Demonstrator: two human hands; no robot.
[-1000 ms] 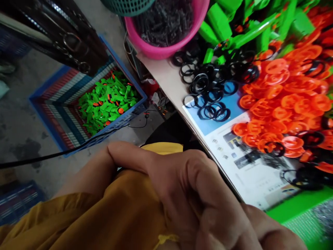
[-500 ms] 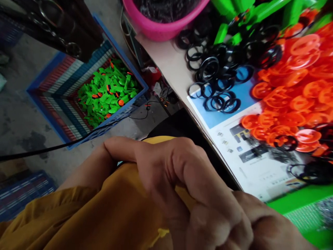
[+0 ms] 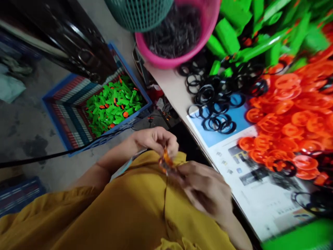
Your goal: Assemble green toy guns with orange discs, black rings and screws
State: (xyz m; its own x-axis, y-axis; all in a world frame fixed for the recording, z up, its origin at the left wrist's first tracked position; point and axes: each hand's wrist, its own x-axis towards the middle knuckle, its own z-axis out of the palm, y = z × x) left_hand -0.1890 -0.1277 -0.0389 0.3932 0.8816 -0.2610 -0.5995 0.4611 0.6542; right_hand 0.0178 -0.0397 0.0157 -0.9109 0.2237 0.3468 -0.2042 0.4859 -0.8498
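Note:
In front of my yellow shirt, both hands meet at a small orange plastic piece (image 3: pixel 167 160), blurred, with a darker part on it. My left hand (image 3: pixel 157 139) pinches its upper end between thumb and fingers. From the other side my right hand (image 3: pixel 205 185) closes its fingertips on the lower end. What else lies inside the right fingers is hidden. Nearest on the table are loose black rings (image 3: pixel 218 121) on a printed sheet (image 3: pixel 221 163), and a heap of round orange plastic parts (image 3: pixel 291 128).
Green plastic parts (image 3: pixel 229 38) pile up at the table's far end. A pink bowl (image 3: pixel 166 61) holds dark, spring-like pieces, with a teal basket (image 3: pixel 140 15) over its edge. On the floor, a blue crate (image 3: pixel 62 133) contains green-and-orange pieces. A black cable (image 3: pixel 39 160) crosses at left.
My hands, earlier large and close to the camera with their contents hidden, are now lower and farther from it, showing the orange piece. The view has shifted, bringing in the teal basket.

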